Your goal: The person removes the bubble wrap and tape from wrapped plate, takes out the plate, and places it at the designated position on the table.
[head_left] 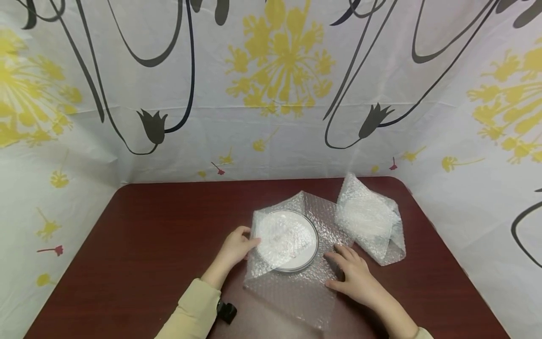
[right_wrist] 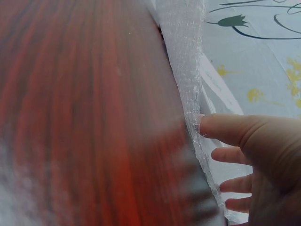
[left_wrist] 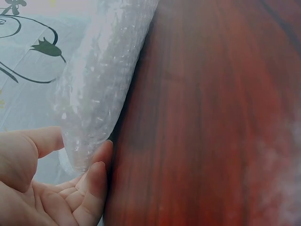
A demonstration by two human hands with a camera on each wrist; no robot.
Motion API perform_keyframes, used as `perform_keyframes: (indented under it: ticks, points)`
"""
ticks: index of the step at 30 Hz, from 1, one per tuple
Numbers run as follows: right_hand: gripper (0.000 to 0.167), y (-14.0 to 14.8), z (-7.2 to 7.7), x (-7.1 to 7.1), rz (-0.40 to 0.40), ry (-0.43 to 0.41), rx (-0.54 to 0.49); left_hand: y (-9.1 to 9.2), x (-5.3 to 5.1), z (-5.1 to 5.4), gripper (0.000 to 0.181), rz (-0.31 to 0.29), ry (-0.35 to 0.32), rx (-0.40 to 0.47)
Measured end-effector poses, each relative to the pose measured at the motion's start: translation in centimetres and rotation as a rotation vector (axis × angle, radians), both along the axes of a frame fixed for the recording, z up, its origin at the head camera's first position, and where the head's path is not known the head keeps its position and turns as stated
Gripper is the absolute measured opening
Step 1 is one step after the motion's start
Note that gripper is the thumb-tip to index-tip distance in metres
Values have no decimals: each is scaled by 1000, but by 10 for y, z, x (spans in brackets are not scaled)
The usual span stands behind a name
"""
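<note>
A round white disc with a thin dark rim [head_left: 303, 256], like a plate, lies on a sheet of bubble wrap [head_left: 292, 294]. One flap of the wrap is folded over the disc's left and upper part. My left hand [head_left: 235, 246] pinches the wrapped left edge, thumb above and fingertips beneath; the left wrist view shows the bubble wrap [left_wrist: 96, 80] between them. On the right side, my right hand [head_left: 355, 275] has its fingers spread and lightly bent at the sheet. In the right wrist view its thumb touches the edge of the wrap [right_wrist: 183, 70].
Another bubble-wrapped bundle [head_left: 368, 216] lies at the back right, close against the sheet. Everything rests on a dark red wooden table [head_left: 169, 226]. A patterned white cloth [head_left: 279, 141] hangs behind and at both sides. A small black device [head_left: 227, 311] sits at the left wrist.
</note>
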State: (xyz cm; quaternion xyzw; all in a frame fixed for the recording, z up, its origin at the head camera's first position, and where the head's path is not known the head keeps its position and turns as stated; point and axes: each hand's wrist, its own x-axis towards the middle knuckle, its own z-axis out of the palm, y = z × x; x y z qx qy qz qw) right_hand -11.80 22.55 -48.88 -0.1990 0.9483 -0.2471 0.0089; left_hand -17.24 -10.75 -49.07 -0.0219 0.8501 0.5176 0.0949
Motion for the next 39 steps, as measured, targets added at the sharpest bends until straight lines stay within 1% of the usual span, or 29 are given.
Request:
perform_keyframes:
  ticks: [3,10,17,23,28,31,34,39]
  points:
    - [66,1,-1,0,-3,-19,-9,0,1,-1,57,-3,5,6]
    - [66,2,-3,-1,5,-6,-8,-2,5,-1,60,-22,39,20]
    - [66,3,-5,-2,7,-4,-2,-3,9,0,66,-40,57,0]
    - [65,4,-6,-2,7,-2,-4,-3,15,2,63,-66,95,-56]
    - [64,3,-5,-1,10,12,-9,-5,19,4,62,-74,102,-84]
    - [63,3,-5,-1,12,21,-4,-6,20,4,64,-84,103,-93]
    - [64,3,-4,-1,9,11,-5,-7,21,5,68,-97,108,-100]
    - [64,3,-4,0,7,6,-12,-8,24,7,68,-131,122,-77]
